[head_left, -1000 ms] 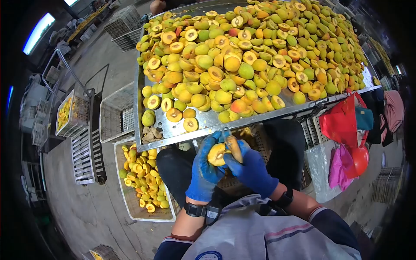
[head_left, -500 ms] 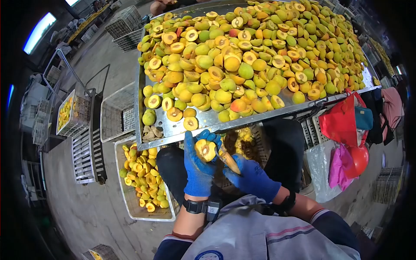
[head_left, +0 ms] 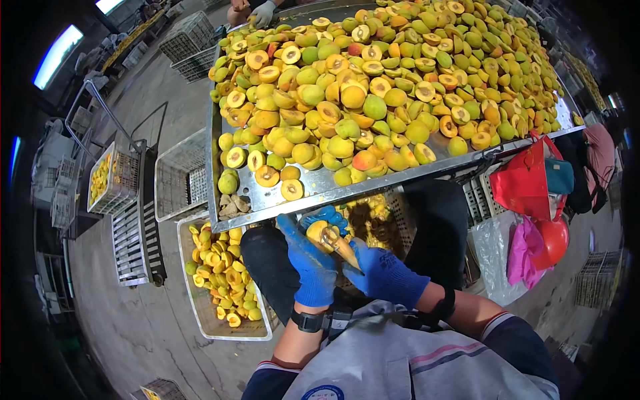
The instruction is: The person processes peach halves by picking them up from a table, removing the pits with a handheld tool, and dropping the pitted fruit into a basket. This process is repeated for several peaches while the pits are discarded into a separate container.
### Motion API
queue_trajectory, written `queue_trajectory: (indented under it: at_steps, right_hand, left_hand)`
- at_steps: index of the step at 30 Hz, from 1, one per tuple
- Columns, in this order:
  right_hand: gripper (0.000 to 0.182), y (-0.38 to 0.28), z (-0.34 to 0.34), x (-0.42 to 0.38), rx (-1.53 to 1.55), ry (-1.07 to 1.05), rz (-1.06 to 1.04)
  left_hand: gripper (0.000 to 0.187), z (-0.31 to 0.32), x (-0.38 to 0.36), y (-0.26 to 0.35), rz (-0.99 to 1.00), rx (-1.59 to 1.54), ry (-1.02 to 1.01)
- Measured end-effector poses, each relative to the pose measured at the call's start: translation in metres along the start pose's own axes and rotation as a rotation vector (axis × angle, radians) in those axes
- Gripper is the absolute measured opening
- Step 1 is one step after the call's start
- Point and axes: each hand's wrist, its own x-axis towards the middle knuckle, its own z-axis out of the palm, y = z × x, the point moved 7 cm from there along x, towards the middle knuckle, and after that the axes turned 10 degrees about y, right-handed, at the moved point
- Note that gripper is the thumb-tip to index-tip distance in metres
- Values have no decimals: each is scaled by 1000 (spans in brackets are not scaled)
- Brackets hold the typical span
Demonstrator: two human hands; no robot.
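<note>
In a blue glove, my left hand (head_left: 311,267) cups a halved yellow peach (head_left: 316,233), its cut face turned toward my right hand. My right hand (head_left: 392,272), gloved the same way, grips the wooden handle of a pitting tool (head_left: 346,253). The metal end of the tool is at the peach's cut face, over the pit area. Both hands are just below the front edge of a metal table (head_left: 300,208). A big heap of halved peaches (head_left: 373,100) covers much of that table. Beneath my hands, a crate with yellow pieces (head_left: 378,212) is partly hidden.
On the floor at left stands a crate of peach halves (head_left: 223,280), beside another white crate (head_left: 175,175) and a slatted trolley (head_left: 135,241). A red bag (head_left: 523,179) and pink plastic (head_left: 523,257) hang at right. Another person's gloved hand (head_left: 263,13) is at the far table edge.
My left hand has tilted and lowered slightly, turning the peach toward the tool. The tool's metal end has moved onto the cut face. Another person's gloved hand has appeared across the table.
</note>
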Motion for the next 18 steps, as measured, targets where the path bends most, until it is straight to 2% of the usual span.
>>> queue_trajectory:
  at_steps: [2,3,5,6,8,9,11,12,14,18]
  right_hand:
    - [30,0,4,-2,198,12,3]
    - [30,4,6,-1,197,11,2]
    - [32,-17,7,-9,74,27,-442]
    - [32,-17,8,-9,76,27,-442]
    - [35,0,17,-6,408,-122,-87]
    - [35,-4,14,-6,409,-120,-87]
    - [35,-4,5,-5,343,-83,59]
    - [35,-4,4,-3,343,-82,59]
    - [42,-4,0,-2,103,-40,-14]
    - [33,1,4,-4,184,21,-77]
  left_hand:
    - [74,1,-2,3,44,0,14]
    - [74,1,-2,1,45,-1,14]
    - [74,-3,-2,5,186,85,42]
    - [74,-4,-1,3,187,86,43]
    - [70,-6,1,5,256,72,29]
    - [70,-7,1,3,256,74,28]
    - [65,-13,3,3,296,82,107]
    - [65,-11,2,5,296,82,107]
    - [59,-16,0,2,165,140,280]
    - [68,-17,3,-1,195,108,229]
